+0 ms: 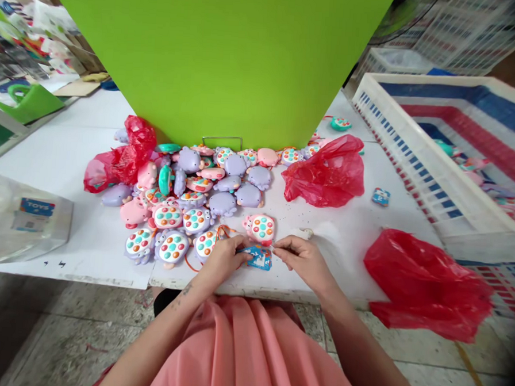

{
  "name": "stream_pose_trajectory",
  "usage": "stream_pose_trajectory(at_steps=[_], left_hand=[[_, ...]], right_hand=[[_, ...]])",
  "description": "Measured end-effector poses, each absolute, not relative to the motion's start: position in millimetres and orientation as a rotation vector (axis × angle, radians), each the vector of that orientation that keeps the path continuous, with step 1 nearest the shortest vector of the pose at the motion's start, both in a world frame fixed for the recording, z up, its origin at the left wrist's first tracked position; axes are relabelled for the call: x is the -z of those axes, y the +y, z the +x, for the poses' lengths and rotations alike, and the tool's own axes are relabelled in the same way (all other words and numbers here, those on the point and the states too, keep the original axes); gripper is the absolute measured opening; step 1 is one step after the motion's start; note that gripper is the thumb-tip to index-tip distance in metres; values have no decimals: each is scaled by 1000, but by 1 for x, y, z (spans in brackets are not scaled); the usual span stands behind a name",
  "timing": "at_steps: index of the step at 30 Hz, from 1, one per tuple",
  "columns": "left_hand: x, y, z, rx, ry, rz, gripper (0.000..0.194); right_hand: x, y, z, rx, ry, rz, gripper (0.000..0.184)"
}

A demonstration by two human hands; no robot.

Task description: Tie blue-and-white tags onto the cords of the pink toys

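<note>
Head view: my L hand [222, 259] has fingers closed on blue printed card [258, 257], orange cord [224, 233] running from them. R hand [303, 263] pinched nearly shut at card's R edge, hold unclear. Pink pop-button toy [259, 229] just above card; toy pile [171, 194] left of it; red bag [328, 171] up-right.

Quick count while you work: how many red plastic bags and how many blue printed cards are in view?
Red bags: 3
Blue cards: 2
Total: 5
</note>
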State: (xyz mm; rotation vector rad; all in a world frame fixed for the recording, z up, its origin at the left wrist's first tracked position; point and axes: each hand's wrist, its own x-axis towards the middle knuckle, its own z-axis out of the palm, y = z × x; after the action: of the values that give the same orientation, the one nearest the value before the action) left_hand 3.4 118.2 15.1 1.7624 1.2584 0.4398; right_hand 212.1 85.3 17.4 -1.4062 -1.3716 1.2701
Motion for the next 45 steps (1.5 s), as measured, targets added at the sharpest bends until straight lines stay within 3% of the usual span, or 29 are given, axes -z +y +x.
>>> stream_pose_trajectory(at_steps=[9, 23, 37, 45], left_hand=[[-14, 115, 0, -657, 957, 1160, 36], [-22, 110, 4, -652, 869, 1006, 37], [-31, 110, -2, -742, 768, 653, 32], [-30, 107, 0, -756, 783, 712, 31]], right_hand=[[-24, 80, 185, -821, -1696, -1425, 10], [-27, 80, 164, -401, -1882, -1415, 14], [-27, 81, 178, -680, -1628, -1500, 11], [-24, 83, 169, -553, -1720, -1487, 9]])
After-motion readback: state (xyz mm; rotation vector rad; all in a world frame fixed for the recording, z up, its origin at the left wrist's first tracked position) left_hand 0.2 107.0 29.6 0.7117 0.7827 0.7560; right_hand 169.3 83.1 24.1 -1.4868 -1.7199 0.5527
